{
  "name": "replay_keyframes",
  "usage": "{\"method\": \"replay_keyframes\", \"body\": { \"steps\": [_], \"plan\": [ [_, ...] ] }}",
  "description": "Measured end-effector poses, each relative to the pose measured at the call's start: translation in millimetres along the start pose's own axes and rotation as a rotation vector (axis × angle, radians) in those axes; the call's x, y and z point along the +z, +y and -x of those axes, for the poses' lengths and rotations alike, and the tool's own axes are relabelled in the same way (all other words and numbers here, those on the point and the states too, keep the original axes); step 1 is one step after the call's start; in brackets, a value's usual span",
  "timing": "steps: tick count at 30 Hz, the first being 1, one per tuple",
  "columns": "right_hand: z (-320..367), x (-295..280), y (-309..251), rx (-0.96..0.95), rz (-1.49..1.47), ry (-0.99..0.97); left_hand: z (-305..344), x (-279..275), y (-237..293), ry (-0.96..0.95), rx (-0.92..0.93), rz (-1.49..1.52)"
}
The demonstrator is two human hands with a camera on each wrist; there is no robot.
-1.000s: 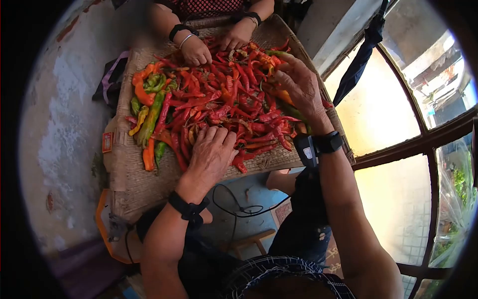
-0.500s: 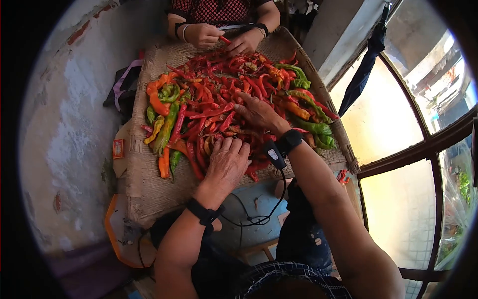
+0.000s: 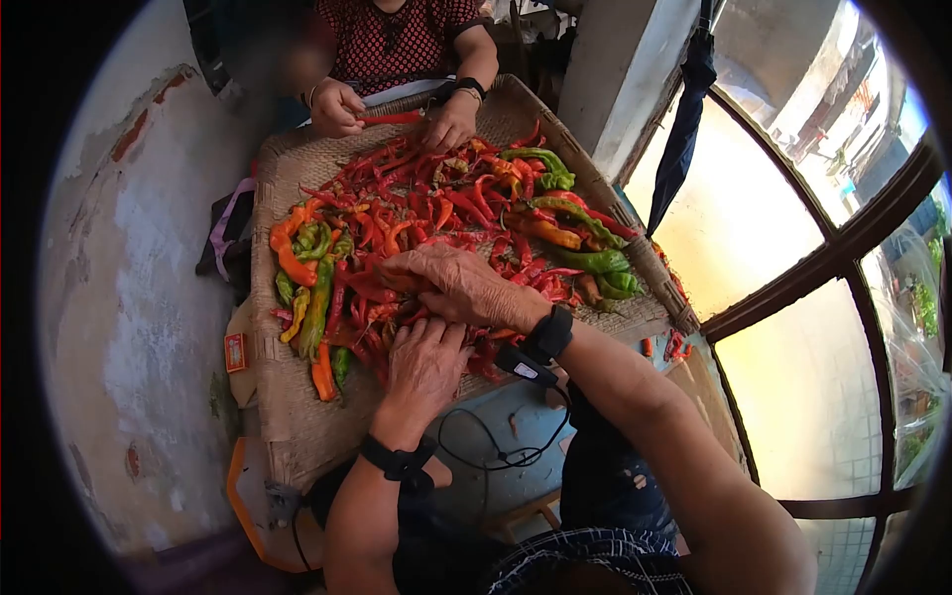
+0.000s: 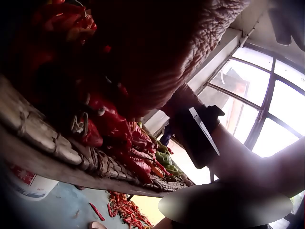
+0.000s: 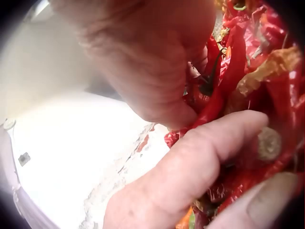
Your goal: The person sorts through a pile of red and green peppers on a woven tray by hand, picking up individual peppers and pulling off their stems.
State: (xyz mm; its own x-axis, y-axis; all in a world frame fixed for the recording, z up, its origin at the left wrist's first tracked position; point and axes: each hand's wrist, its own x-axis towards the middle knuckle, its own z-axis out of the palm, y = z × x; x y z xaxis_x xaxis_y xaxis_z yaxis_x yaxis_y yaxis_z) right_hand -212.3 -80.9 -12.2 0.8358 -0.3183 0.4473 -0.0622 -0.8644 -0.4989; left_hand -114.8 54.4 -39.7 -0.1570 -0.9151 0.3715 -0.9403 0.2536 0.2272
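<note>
Many red peppers [image 3: 466, 203] lie heaped on a woven tray [image 3: 288, 416]. The left hand [image 3: 426, 367] lies palm down at the heap's near side, its bent fingertips hidden among peppers. Just above it, the right hand [image 3: 461, 288] reaches across from the right and pinches a red pepper between thumb and fingers. In the left wrist view the wrinkled back of the right hand [image 4: 195, 57] is above red peppers [image 4: 112, 119]. The right wrist view shows fingers [image 5: 186, 162] close around a long red pepper [image 5: 228, 76]; which hand each finger belongs to is hard to tell.
Across the tray another person's hands [image 3: 337, 107] hold a red pepper [image 3: 392, 118]. Green peppers [image 3: 595, 261] lie along the right side, orange and green ones [image 3: 317, 297] at the left. A folded umbrella [image 3: 684, 129] hangs by the window; a wall stands left.
My right hand has come from the heap's right side to just above my left hand, which stays on the near peppers. The other person's hands have lifted a red pepper off the heap.
</note>
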Motion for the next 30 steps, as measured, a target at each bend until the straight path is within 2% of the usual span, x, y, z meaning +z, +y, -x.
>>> {"method": "replay_keyframes", "body": {
  "steps": [4, 7, 9, 16, 23, 26, 29, 30],
  "plan": [
    [23, -2, -11, -0.027, 0.165, 0.003, 3, -3, 0, 0.028, 0.062, 0.005],
    [41, -16, -16, -0.061, 0.232, 0.005, 2, -10, 2, -0.015, 0.043, -0.005],
    [53, -26, -14, -0.050, 0.308, -0.085, 2, -13, 2, 0.069, 0.031, 0.001],
    [88, -51, 11, 0.011, 0.338, -0.071, 1, -17, -3, 0.067, -0.020, -0.024],
    [98, -72, 21, 0.061, 0.310, 0.014, -4, -14, 0, 0.120, 0.004, -0.026],
    [93, -77, 13, 0.126, 0.403, 0.138, -5, -14, 3, 0.118, -0.003, -0.022],
    [88, -71, 8, 0.170, 0.372, 0.212, -6, -15, 4, 0.109, -0.001, -0.031],
    [87, -71, 5, 0.179, 0.408, 0.183, -6, -15, 5, 0.107, -0.007, -0.032]
  ]
}}
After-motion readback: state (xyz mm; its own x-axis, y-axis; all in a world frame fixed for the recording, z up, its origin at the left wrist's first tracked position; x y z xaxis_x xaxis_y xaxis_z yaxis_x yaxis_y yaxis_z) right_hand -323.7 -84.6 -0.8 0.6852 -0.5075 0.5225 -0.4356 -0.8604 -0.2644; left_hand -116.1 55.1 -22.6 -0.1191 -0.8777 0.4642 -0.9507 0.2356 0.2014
